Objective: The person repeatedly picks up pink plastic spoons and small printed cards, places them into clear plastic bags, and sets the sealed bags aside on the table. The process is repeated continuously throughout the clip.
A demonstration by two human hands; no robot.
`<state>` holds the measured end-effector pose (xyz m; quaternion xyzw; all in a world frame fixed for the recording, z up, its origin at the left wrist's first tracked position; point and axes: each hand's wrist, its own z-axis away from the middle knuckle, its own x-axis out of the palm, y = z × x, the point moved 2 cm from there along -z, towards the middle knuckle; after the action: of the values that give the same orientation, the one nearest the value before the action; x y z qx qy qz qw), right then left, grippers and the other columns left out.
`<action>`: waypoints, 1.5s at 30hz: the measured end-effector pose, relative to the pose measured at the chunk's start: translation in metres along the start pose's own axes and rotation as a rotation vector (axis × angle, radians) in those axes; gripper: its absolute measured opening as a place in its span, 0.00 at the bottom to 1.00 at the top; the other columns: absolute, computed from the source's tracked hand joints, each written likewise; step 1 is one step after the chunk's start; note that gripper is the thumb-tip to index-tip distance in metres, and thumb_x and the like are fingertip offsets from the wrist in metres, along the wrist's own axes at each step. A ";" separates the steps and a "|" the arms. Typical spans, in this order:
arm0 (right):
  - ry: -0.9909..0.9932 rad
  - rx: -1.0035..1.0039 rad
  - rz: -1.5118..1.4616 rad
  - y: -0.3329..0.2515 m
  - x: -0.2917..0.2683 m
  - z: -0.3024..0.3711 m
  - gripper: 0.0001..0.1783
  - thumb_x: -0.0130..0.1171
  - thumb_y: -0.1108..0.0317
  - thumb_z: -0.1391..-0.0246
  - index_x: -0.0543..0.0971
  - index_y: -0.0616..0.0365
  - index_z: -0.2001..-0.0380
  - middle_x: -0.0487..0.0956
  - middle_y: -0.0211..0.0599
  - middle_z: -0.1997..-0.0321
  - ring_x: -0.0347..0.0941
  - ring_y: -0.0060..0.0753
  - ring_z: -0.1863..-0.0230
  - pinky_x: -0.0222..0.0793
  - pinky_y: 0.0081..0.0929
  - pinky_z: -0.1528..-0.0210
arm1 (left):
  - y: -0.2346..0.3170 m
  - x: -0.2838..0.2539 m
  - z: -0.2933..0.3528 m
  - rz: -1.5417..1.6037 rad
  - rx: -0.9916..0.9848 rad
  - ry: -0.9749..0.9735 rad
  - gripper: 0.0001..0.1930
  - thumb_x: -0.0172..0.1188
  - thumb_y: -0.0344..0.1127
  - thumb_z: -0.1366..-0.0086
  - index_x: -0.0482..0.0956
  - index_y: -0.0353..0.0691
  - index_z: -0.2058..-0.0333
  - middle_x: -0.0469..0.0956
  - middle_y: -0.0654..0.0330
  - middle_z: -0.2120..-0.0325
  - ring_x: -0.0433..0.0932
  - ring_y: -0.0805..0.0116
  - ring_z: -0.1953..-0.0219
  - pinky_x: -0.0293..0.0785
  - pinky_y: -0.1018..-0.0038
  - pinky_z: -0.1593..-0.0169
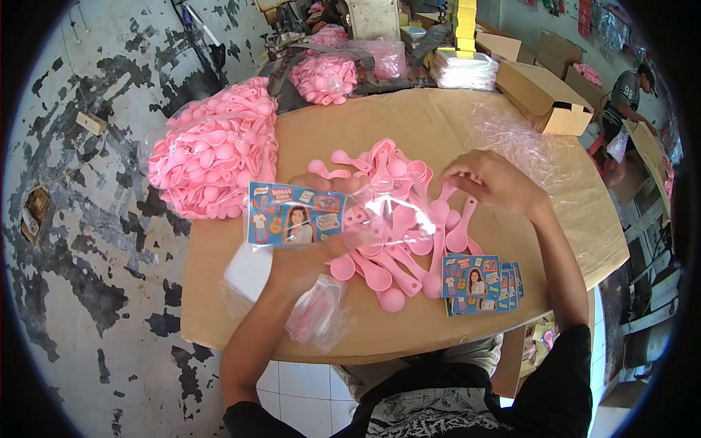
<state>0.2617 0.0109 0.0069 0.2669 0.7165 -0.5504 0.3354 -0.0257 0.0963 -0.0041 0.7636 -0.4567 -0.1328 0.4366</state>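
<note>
My left hand (pixel 310 257) is closed on a clear plastic bag (pixel 398 219). A blue printed card (pixel 296 215) shows at the bag's left end, with some of my fingers hidden behind it. The bag stretches right over a loose pile of pink plastic measuring spoons (pixel 392 300), blurring those beneath. At the pile's right upper side, my right hand (pixel 493 181) has its fingers bent together, and the tips pinch a pink spoon (pixel 447 191). A stack of similar blue cards (pixel 475 281) lies fanned near the table's front edge, right of the pile.
A large bag of pink spoons (pixel 215 150) stands at the table's left. White pieces (pixel 250 271) in plastic lie near my left forearm. Loose clear bags (pixel 511 142) and a cardboard box (pixel 544 95) sit at the far right. Another person (pixel 626 98) works further right.
</note>
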 end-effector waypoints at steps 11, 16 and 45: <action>-0.181 -0.027 0.301 0.016 0.007 0.034 0.14 0.64 0.75 0.56 0.79 0.58 0.62 0.78 0.39 0.57 0.72 0.42 0.56 0.68 0.33 0.52 | -0.013 -0.007 -0.005 -0.184 -0.245 0.050 0.38 0.68 0.18 0.52 0.60 0.46 0.43 0.64 0.51 0.41 0.65 0.54 0.39 0.68 0.59 0.40; -0.134 0.130 -0.086 0.008 -0.008 0.039 0.10 0.61 0.73 0.48 0.77 0.61 0.61 0.79 0.35 0.72 0.73 0.26 0.70 0.68 0.26 0.66 | -0.015 -0.010 -0.006 -0.299 -0.220 0.036 0.39 0.68 0.19 0.52 0.59 0.46 0.43 0.62 0.51 0.40 0.65 0.53 0.38 0.69 0.59 0.40; 0.395 0.019 0.206 -0.124 -0.042 -0.038 0.10 0.61 0.66 0.53 0.79 0.63 0.76 0.68 0.38 0.88 0.63 0.29 0.87 0.59 0.30 0.80 | 0.010 0.027 -0.037 -0.782 -0.119 -0.139 0.42 0.64 0.41 0.40 0.49 0.31 0.36 0.63 0.50 0.43 0.64 0.62 0.40 0.64 0.71 0.41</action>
<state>0.1873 0.0157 0.1213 0.4443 0.7321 -0.4569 0.2406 0.0063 0.0926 0.0307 0.8425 -0.1516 -0.3663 0.3647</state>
